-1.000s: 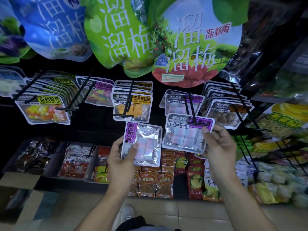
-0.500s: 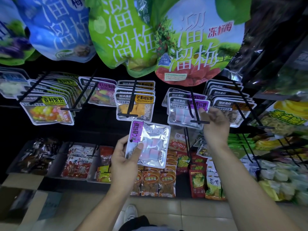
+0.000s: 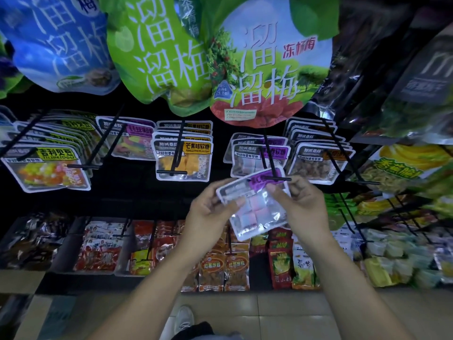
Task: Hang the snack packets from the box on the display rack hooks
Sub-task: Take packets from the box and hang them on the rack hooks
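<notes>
A clear snack packet (image 3: 255, 212) with a purple label and pink-white cubes is held tilted between both hands. My left hand (image 3: 208, 217) pinches its left top edge. My right hand (image 3: 301, 204) pinches its right top corner, right at the tip of a black rack hook (image 3: 272, 165). Several matching purple-label packets (image 3: 247, 158) hang behind on that hook. The box is out of view.
Neighbouring hooks carry mango candy packets (image 3: 183, 158), jelly bean packets (image 3: 49, 168) and nut packets (image 3: 316, 163). Large plum bags (image 3: 264, 67) hang overhead. Trays of red and yellow packets (image 3: 223, 266) sit below, with lower hooks (image 3: 350, 217) jutting out at the right.
My right hand let go of the packet it hung on the hook and came down to the second packet. My left hand carried that packet up and right to the hook tip.
</notes>
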